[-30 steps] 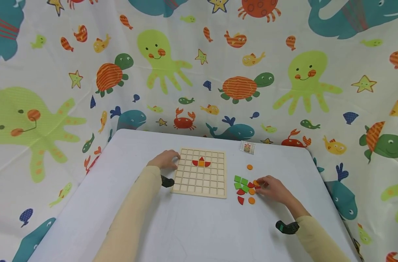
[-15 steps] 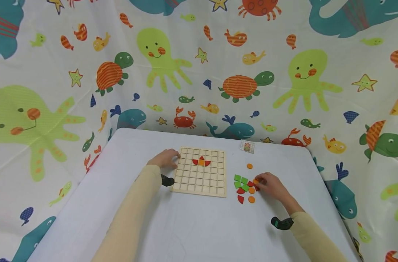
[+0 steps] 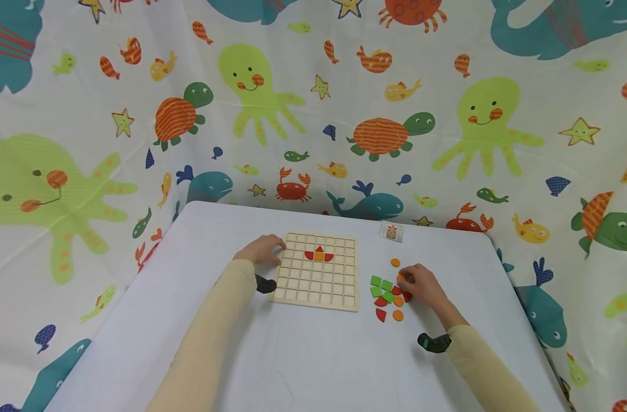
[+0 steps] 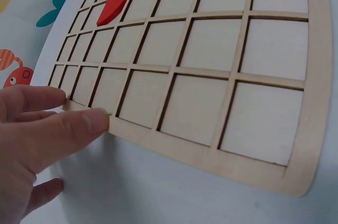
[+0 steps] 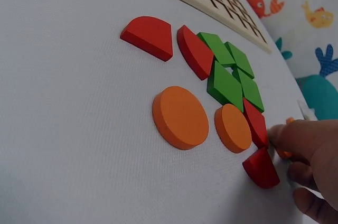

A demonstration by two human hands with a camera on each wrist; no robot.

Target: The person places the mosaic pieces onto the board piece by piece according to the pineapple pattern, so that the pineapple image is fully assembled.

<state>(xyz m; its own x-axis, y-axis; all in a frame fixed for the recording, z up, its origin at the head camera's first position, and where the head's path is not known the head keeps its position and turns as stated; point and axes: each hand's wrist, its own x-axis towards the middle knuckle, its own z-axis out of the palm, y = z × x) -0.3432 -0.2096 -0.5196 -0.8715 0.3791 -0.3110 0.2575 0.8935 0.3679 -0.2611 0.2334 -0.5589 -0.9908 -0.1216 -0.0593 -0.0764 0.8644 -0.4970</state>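
Note:
My left hand [image 3: 260, 250] touches the left edge of a wooden grid board [image 3: 313, 286]; in the left wrist view its thumb [image 4: 95, 121] rests on the rim. Inside the board lie an orange square [image 3: 319, 257], a red triangle [image 3: 319, 249] and two red quarter-round pieces, one on each side of the square. To the right of the board, my right hand [image 3: 424, 284] pinches an orange disc [image 3: 400, 277] between thumb and fingertips. In the right wrist view the fingers hide most of that disc [image 5: 284, 154]. Loose green squares [image 5: 225, 85], red quarter-rounds [image 5: 149, 36] and orange discs [image 5: 180, 117] lie beside it.
A small picture card [image 3: 392, 231] on a grid lies near the table's far edge. Another orange disc [image 3: 395, 262] sits apart, above the loose pieces. The white table [image 3: 313, 360] reaches to a hanging cloth [image 3: 313, 143] printed with sea animals.
My right hand has moved slightly away from me and to the left, carrying the orange disc off the loose pieces. The left hand stays at the board's edge.

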